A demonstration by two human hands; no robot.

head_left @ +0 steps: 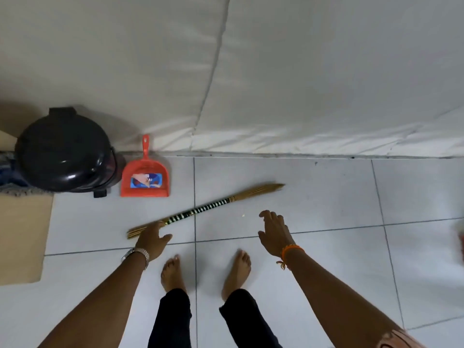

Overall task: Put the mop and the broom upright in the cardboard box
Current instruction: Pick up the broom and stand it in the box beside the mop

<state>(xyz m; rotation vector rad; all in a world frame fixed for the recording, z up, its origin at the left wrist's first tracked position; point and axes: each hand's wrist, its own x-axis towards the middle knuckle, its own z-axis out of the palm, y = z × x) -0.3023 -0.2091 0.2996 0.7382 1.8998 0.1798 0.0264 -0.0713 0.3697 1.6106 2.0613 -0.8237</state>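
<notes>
A stick broom (206, 209) with a black-and-white banded middle lies flat on the white floor tiles, running from lower left to upper right. My left hand (152, 239) reaches down over its left end, fingers spread, touching or just above the straw tips; nothing is gripped. My right hand (275, 232) hovers open below the broom's middle, apart from it. A cardboard flap (22, 237) shows at the left edge. A grey mop head (15, 190) peeks out behind the bin at far left; the mop's handle is out of view.
A black lidded bin (64, 151) stands at the left beside an orange dustpan (145, 178) leaning near the wall. A white padded sheet (276, 71) covers the wall behind. My bare feet (206, 270) stand just below the broom.
</notes>
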